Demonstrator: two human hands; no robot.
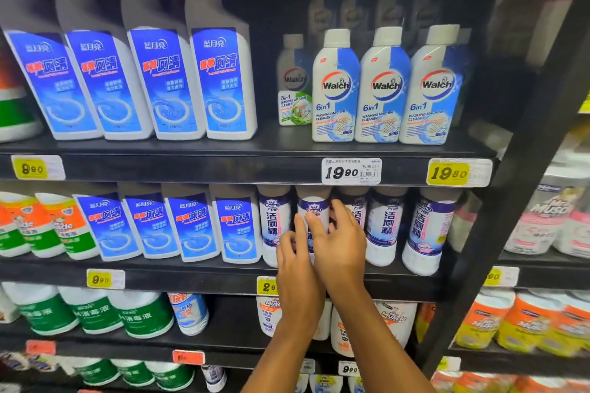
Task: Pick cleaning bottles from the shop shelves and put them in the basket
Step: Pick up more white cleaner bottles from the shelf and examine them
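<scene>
A row of white toilet-cleaner bottles with purple bands stands on the second shelf down. Both my hands are on one of them, the white and purple bottle [314, 206], second from the left in that row. My right hand [340, 244] grips it, thumb across the front and fingers reaching round its right side. My left hand [295, 257] holds its left side, one finger lying straight up the label and the others curled. The hands hide the bottle's lower half. No basket is in view.
Neighbouring purple-band bottles [383, 226] stand close on both sides. Blue-label bottles [236, 226] fill the shelf to the left, Walch bottles [381, 86] the shelf above. The black shelf edge [223, 169] with price tags hangs just over the bottle tops. A black upright [498, 233] bounds the bay on the right.
</scene>
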